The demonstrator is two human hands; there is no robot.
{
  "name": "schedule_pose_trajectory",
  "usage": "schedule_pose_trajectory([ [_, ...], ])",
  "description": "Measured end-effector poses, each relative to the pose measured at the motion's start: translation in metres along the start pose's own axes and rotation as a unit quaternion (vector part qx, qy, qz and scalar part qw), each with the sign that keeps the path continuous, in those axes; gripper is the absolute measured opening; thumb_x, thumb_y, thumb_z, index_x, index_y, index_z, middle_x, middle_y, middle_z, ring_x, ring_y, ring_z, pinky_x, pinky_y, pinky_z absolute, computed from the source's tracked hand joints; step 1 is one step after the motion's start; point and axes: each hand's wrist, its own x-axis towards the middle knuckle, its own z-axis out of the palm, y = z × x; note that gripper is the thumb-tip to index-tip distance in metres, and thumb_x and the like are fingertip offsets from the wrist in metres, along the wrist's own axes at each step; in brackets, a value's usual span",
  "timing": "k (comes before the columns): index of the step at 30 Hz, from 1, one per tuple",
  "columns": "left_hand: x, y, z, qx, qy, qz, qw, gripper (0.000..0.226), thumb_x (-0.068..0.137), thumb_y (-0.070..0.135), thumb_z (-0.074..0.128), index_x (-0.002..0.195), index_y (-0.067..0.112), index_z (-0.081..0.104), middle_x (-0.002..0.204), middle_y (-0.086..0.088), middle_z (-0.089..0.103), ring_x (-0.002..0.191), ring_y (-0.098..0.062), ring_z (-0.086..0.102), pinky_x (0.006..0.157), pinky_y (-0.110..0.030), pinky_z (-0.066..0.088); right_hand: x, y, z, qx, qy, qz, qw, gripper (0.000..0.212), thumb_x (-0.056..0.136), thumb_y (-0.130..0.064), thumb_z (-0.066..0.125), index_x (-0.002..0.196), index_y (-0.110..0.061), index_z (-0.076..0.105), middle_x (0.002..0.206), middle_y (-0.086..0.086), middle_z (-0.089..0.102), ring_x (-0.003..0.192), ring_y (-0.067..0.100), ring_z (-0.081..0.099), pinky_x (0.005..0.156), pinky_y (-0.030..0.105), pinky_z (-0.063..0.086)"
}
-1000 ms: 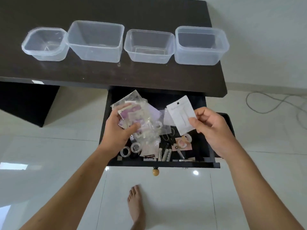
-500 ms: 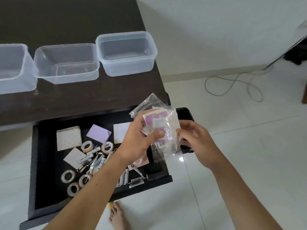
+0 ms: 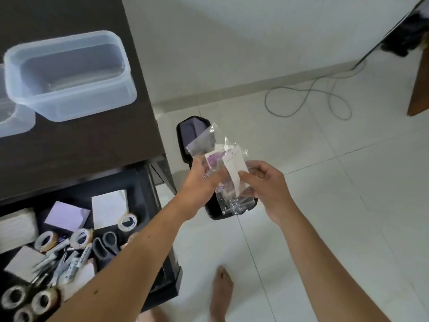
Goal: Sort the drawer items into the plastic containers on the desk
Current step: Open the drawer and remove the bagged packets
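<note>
Your left hand (image 3: 199,180) grips a sheaf of small clear packets (image 3: 222,168) with the thumb across the front; your right hand (image 3: 264,184) pinches the white card packet (image 3: 234,168) at the front of that sheaf, thumb on its face; both hands are closed on the bundle, held in the air to the right of the drawer (image 3: 139,182) and clear of it, over the floor (image 3: 325,205) and a black stand (image 3: 192,129) that shows behind the plastic.

Judge these packets light, thin and floppy, with slick film that slides one sheet over another; a grip at one edge would likely let the rest fan out or drop, so pinch across the middle of the stack, or take one packet at a time by its stiffer card insert; what the bags contain is too blurred to tell.

Left of the hands, the drawer holds rolls of tape (image 3: 126,221), scissors (image 3: 105,245), markers (image 3: 81,256) and paper pads (image 3: 109,208), so most of the sorting looks undone; beyond the drawer, on the table (image 3: 81,145), the nearest clear container (image 3: 69,75) sits close to the table's right edge and appears empty, with the corner of a second container (image 3: 11,119) touching or just beside it; a cable (image 3: 308,96) loops on the floor well beyond the hands.
</note>
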Motion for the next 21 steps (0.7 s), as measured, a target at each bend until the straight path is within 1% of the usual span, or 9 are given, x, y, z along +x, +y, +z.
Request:
schedule_pose_trajectory([
  [2, 0.018, -0.012, 0.015, 0.01, 0.03, -0.014, 0.999, 0.055, 0.088, 0.036, 0.081, 0.137, 0.03, 0.056, 0.132, 0.008, 0.068, 0.125, -0.014, 0.063, 0.104, -0.04, 0.053, 0.017, 0.007, -0.012, -0.028, 0.018, 0.0, 0.999, 0.026, 0.091, 0.002, 0.079, 0.114, -0.008, 0.073, 0.088, -0.006, 0.075, 0.067, 0.019, 0.075, 0.057, 0.035, 0.064],
  [6, 0.046, -0.031, 0.041, -0.01, 0.128, -0.046, 0.991, 0.034, 0.089, 0.037, 0.083, 0.121, 0.033, 0.07, 0.119, 0.006, 0.074, 0.114, -0.017, 0.069, 0.095, -0.035, 0.057, 0.053, 0.025, -0.028, -0.1, 0.029, -0.003, 0.995, 0.026, 0.091, -0.004, 0.08, 0.114, -0.013, 0.073, 0.108, 0.004, 0.067, 0.067, 0.011, 0.076, 0.053, 0.033, 0.062],
  [9, 0.059, -0.051, 0.054, -0.033, 0.18, -0.067, 0.981, 0.038, 0.086, 0.028, 0.086, 0.118, 0.023, 0.067, 0.115, 0.003, 0.076, 0.11, -0.021, 0.072, 0.095, -0.038, 0.059, 0.077, 0.042, -0.036, -0.155, 0.046, -0.012, 0.987, 0.034, 0.088, -0.016, 0.083, 0.119, -0.02, 0.07, 0.112, 0.007, 0.069, 0.082, 0.021, 0.078, 0.064, 0.045, 0.067],
  [11, 0.067, -0.064, 0.06, -0.045, 0.216, -0.079, 0.972, 0.041, 0.083, 0.028, 0.089, 0.113, 0.019, 0.063, 0.113, 0.0, 0.075, 0.108, -0.022, 0.073, 0.095, -0.04, 0.06, 0.088, 0.054, -0.038, -0.175, 0.05, -0.02, 0.983, 0.036, 0.085, -0.021, 0.083, 0.118, -0.025, 0.07, 0.108, 0.001, 0.069, 0.093, 0.025, 0.075, 0.074, 0.051, 0.067],
  [15, 0.078, -0.084, 0.065, -0.024, 0.247, -0.09, 0.965, 0.041, 0.083, 0.03, 0.089, 0.11, 0.018, 0.061, 0.11, 0.001, 0.076, 0.103, -0.021, 0.074, 0.09, -0.037, 0.059, 0.103, 0.073, -0.04, -0.207, 0.041, -0.038, 0.977, 0.035, 0.085, -0.024, 0.084, 0.117, -0.029, 0.069, 0.102, -0.009, 0.068, 0.096, 0.022, 0.071, 0.083, 0.048, 0.064],
  [17, 0.084, -0.092, 0.062, 0.002, 0.244, -0.096, 0.965, 0.043, 0.085, 0.033, 0.087, 0.116, 0.019, 0.061, 0.113, 0.003, 0.075, 0.105, -0.019, 0.073, 0.09, -0.035, 0.058, 0.111, 0.083, -0.041, -0.217, 0.038, -0.037, 0.975, 0.039, 0.086, -0.024, 0.084, 0.122, -0.025, 0.07, 0.1, -0.011, 0.068, 0.095, 0.02, 0.07, 0.082, 0.041, 0.063],
  [19, 0.09, -0.1, 0.058, 0.039, 0.236, -0.113, 0.964, 0.048, 0.087, 0.038, 0.084, 0.124, 0.02, 0.059, 0.122, 0.006, 0.071, 0.111, -0.016, 0.068, 0.094, -0.035, 0.055, 0.119, 0.093, -0.042, -0.238, 0.03, -0.042, 0.97, 0.045, 0.088, -0.023, 0.083, 0.13, -0.02, 0.068, 0.1, -0.016, 0.065, 0.098, 0.015, 0.067, 0.075, 0.014, 0.053],
  [20, 0.094, -0.106, 0.055, 0.057, 0.241, -0.126, 0.961, 0.048, 0.089, 0.038, 0.082, 0.125, 0.019, 0.058, 0.125, 0.007, 0.068, 0.112, -0.016, 0.065, 0.095, -0.035, 0.053, 0.122, 0.097, -0.042, -0.249, 0.025, -0.044, 0.967, 0.048, 0.09, -0.023, 0.082, 0.134, -0.018, 0.066, 0.103, -0.018, 0.064, 0.101, 0.012, 0.065, 0.073, 0.007, 0.046],
  [21, 0.096, -0.112, 0.051, 0.074, 0.251, -0.142, 0.955, 0.047, 0.09, 0.038, 0.081, 0.125, 0.017, 0.057, 0.125, 0.008, 0.065, 0.113, -0.017, 0.063, 0.094, -0.035, 0.05, 0.125, 0.103, -0.045, -0.254, 0.018, -0.043, 0.966, 0.049, 0.091, -0.022, 0.081, 0.137, -0.018, 0.064, 0.106, -0.02, 0.062, 0.103, 0.009, 0.062, 0.074, 0.006, 0.043],
])
